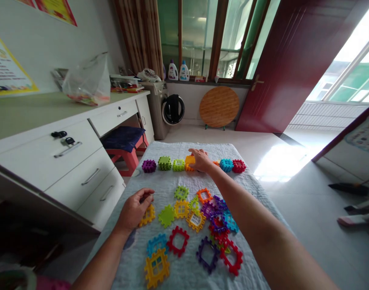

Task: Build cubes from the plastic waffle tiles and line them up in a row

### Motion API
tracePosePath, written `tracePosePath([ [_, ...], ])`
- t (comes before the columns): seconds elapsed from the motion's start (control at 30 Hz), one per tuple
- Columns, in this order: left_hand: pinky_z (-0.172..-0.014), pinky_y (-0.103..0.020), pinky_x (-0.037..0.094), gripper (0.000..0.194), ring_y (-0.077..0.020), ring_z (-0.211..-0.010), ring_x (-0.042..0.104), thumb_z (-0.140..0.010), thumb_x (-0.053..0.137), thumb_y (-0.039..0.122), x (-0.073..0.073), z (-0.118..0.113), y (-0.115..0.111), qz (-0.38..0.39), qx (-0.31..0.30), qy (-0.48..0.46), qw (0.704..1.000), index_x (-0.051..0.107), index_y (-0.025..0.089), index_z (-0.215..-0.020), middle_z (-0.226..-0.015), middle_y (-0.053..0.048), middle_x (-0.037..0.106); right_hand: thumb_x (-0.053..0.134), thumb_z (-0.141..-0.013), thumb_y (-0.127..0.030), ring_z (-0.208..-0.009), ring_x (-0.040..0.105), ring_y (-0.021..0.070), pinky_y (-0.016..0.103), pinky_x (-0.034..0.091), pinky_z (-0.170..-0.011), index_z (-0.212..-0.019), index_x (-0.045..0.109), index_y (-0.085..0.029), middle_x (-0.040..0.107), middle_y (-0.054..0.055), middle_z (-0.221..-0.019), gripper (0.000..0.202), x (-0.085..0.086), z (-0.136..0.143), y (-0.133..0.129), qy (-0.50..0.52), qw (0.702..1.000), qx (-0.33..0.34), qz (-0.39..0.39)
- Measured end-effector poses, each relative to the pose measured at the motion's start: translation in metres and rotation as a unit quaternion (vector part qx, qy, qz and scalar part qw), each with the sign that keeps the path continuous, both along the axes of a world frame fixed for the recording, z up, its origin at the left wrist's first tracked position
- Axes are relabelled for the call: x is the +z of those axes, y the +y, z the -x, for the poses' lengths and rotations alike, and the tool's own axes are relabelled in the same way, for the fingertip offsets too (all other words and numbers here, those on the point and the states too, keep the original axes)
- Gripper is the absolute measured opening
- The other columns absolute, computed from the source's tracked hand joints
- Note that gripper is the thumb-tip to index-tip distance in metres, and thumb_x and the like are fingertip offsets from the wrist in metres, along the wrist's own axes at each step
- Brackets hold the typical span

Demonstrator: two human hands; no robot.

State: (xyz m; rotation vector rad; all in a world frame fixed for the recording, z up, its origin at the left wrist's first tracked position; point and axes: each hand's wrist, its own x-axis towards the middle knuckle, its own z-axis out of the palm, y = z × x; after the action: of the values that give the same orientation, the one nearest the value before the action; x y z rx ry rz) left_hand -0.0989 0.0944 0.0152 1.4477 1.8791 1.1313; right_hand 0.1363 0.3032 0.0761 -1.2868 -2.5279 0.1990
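Note:
My right hand (200,160) reaches to the row of stacked pieces at the far side of the cloth-covered table, its fingers closed on a yellow-orange piece (190,160). To its left stand lime (178,164), green (164,163) and purple (149,166) stacks; to its right are blue (226,164) and red (239,166) ones. My left hand (138,207) hovers or rests beside a yellow window piece (148,215), fingers curled together; whether they hold anything is hidden. Loose pieces lie between my arms, among them a green square (166,216) and a red frame (178,241).
Near the front edge lies a yellow window piece (157,268) overlapping a blue one (157,244). Left of the table are a white drawer desk (78,161) and a red stool with a dark cushion (124,138). A washing machine (158,108) stands behind. At the right edge, a person's foot shows (350,220).

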Motion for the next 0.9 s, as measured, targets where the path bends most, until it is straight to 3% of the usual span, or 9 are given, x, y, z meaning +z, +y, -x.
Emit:
tracePosePath([
  [0.33, -0.069, -0.028, 0.051, 0.031, -0.0193, -0.076, 0.065, -0.077, 0.056, 0.043, 0.0, 0.003, 0.0, -0.004, -0.006, 0.01, 1.0, 0.065, 0.02, -0.096, -0.08, -0.002, 0.07, 0.067, -0.064, -0.036, -0.111, 0.043, 0.0332, 0.043, 0.033, -0.088, -0.136, 0.04, -0.019, 0.055, 0.013, -0.127, 0.079, -0.018, 0.002, 0.004, -0.039, 0.999, -0.002, 0.013],
  [0.9, -0.071, -0.03, 0.052, 0.031, -0.0197, -0.077, 0.066, -0.079, 0.054, 0.044, 0.004, 0.001, -0.001, 0.0, -0.005, 0.021, 1.0, 0.064, 0.02, -0.097, -0.081, -0.002, 0.07, 0.07, -0.065, -0.033, -0.109, 0.047, 0.0318, 0.041, 0.03, -0.089, -0.136, 0.039, -0.02, 0.065, 0.011, -0.113, 0.078, -0.01, 0.007, 0.01, -0.055, 0.998, 0.008, 0.016],
])
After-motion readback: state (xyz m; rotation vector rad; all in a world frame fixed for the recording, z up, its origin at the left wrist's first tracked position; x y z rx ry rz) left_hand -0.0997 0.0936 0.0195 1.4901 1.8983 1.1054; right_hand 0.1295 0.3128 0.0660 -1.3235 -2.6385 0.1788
